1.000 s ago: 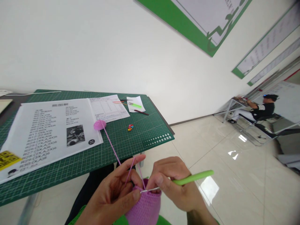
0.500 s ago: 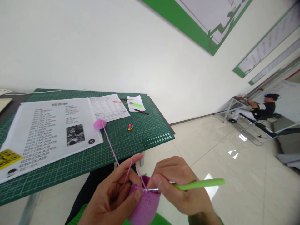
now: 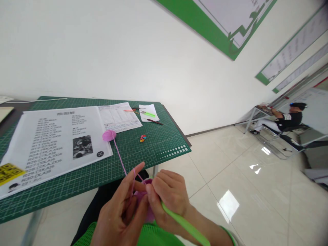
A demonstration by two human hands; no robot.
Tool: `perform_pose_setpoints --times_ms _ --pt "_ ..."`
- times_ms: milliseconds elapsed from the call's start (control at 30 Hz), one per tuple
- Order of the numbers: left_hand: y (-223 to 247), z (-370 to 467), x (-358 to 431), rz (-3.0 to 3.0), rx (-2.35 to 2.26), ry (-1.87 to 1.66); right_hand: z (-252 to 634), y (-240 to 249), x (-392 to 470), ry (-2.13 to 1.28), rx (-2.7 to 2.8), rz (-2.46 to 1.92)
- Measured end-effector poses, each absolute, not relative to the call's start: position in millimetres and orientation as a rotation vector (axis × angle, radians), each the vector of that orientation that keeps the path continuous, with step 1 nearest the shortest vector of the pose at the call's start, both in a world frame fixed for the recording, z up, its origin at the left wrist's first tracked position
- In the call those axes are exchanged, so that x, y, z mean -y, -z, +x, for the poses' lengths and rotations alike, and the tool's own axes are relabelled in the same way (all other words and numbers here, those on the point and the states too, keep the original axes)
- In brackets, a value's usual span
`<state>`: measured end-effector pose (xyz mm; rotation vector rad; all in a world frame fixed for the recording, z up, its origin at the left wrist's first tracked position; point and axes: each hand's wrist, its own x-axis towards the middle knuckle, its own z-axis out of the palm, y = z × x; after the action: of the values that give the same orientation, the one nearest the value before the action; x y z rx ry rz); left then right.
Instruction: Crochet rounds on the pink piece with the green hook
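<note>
Between my hands is a pink crocheted piece (image 3: 149,212), mostly covered by my fingers. My left hand (image 3: 123,208) pinches its edge, with pink yarn looped over the raised index finger. My right hand (image 3: 169,194) is closed round a crochet hook with a green handle (image 3: 184,225), which points down to the lower right. The hook's metal tip is hidden behind my fingers at the piece. A strand of yarn (image 3: 120,155) runs from my left index finger back to a pink yarn ball (image 3: 109,135) on the table.
A green cutting mat (image 3: 153,150) covers the table. On it lie a printed pattern sheet (image 3: 58,136), a form (image 3: 118,116), green-handled snips (image 3: 149,114), a dark thin tool (image 3: 155,122) and small coloured stitch markers (image 3: 142,138). Another person (image 3: 289,118) sits at a far table.
My right hand and the hook have moved left, close against my left fingers. The hook's handle has swung from nearly level to pointing down right. The crocheted piece has shifted left and is more covered.
</note>
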<state>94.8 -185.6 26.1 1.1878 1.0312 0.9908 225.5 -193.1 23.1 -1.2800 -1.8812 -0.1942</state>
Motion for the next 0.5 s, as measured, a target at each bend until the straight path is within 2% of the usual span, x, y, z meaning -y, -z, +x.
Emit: perform_pose_setpoints --times_ms 167,500 --pt "-25 98 185 1.091 -1.083 -1.04 210 13 181 0.387 1.47 -1.051" --pt "-29 87 171 0.653 -0.818 -0.859 212 -4 192 0.159 1.474 -0.993"
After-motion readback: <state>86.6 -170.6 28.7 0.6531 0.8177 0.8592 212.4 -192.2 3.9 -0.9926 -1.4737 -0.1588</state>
